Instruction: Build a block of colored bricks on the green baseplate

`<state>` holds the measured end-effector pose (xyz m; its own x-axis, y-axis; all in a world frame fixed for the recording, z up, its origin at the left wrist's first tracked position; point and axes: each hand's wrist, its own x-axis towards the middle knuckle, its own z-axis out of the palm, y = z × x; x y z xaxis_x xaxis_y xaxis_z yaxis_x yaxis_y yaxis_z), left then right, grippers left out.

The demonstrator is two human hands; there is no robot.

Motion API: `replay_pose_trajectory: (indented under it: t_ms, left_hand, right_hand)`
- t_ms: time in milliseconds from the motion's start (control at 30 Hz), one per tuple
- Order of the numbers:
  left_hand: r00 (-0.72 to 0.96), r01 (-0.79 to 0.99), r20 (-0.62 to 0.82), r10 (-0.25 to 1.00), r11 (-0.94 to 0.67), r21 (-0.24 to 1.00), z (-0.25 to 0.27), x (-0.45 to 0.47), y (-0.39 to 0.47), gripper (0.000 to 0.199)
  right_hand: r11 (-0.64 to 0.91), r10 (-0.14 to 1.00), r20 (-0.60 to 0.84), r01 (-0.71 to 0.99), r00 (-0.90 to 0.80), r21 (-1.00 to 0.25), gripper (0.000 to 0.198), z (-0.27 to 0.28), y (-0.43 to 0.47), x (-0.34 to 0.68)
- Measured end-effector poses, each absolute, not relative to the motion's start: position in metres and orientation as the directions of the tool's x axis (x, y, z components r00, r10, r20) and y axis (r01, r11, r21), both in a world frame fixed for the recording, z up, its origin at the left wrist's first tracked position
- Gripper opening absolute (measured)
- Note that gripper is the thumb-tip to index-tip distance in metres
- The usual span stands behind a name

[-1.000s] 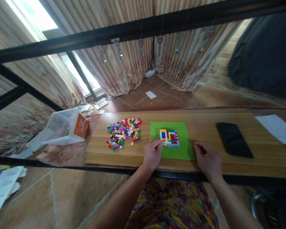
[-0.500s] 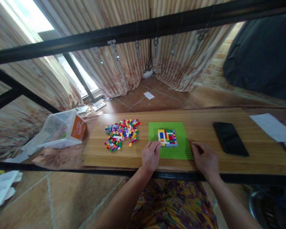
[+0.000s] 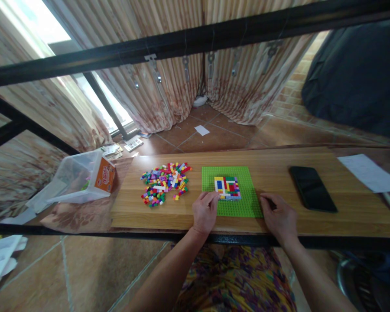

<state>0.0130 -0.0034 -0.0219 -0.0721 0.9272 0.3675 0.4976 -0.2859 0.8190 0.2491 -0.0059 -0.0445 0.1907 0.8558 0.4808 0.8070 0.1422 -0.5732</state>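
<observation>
A green studded baseplate [image 3: 237,209] lies on the wooden board, bearing a low square block of mixed-colour toy bricks [image 3: 226,187]. My left hand [image 3: 204,211] is closed in a pinch, its fingertips at the block's near left corner. Whatever lies between those fingertips is too small to make out. My right hand [image 3: 280,216] is curled, with thumb and finger against the baseplate's right edge. Left of the baseplate spreads a pile of loose toy bricks [image 3: 162,182] in many colours.
A black phone [image 3: 313,188] lies on the wooden board [image 3: 182,219] to the right, with white paper [image 3: 370,172] beyond it. At the left stands a clear plastic bin [image 3: 81,177] with an orange label. A black metal bar [image 3: 169,41] crosses above the far side.
Both hands keep nearly the same place and pose. The whole view has shifted very slightly; the bricks and baseplate look unchanged.
</observation>
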Motion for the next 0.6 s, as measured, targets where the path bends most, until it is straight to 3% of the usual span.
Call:
replay_pose_trajectory:
  t_ms: [600]
  left_hand:
    - [-0.098, 0.540, 0.310, 0.946, -0.211, 0.815, -0.0233, 0.0195, -0.0029, 0.013]
  right_hand:
    - [0.132, 0.856, 0.477, 0.810, 0.198, -0.572, 0.027, -0.0464, -0.0060, 0.2500]
